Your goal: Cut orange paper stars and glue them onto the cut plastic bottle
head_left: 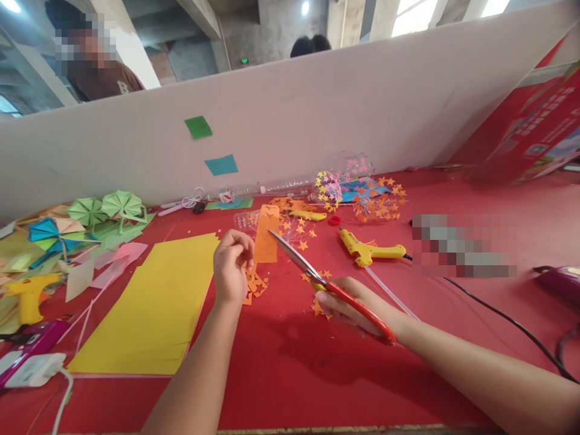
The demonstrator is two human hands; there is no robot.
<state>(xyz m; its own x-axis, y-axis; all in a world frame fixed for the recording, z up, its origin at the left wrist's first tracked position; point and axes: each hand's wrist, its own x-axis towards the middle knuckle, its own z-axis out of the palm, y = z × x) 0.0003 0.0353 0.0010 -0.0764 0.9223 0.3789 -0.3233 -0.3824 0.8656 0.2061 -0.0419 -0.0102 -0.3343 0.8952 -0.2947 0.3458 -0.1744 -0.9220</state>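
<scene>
The right hand wraps firmly around red-handled scissors, their tips at an orange paper strip midway across a red table; the left hand curls beside the strip, whether pinching it one cannot tell

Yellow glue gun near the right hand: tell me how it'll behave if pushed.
The yellow glue gun will likely slide or pivot rather than roll, since its handle juts out. The black cord at the handle's end may tug, and the long clear glue stick could catch.
</scene>
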